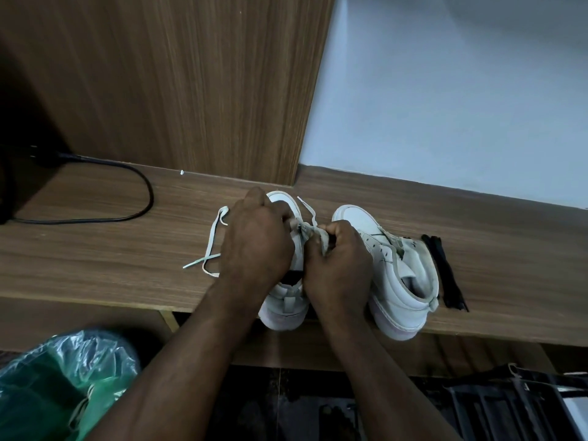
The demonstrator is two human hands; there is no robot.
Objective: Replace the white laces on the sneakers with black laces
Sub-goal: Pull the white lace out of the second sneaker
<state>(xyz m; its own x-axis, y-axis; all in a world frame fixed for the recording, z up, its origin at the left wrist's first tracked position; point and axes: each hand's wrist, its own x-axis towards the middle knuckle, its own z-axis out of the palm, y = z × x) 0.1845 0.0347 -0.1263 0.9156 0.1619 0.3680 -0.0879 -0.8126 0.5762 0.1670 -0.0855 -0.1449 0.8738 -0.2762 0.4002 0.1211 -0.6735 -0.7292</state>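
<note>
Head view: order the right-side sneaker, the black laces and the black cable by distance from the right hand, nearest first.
1. Right-side sneaker, just right of the right hand.
2. Black laces, beyond that sneaker, farther right.
3. Black cable, far left.

white sneakers [391,268], black laces [444,272]

Brown wood-grain laminate desk [95,256]. A thin black cable [144,198] loops across its left end. Behind it stand a tall wood-grain panel [191,90] and a pale wall [445,90]. Below the desk: a crumpled green plastic bag [63,377] on the left, a black metal rack [509,405] on the right.
</note>
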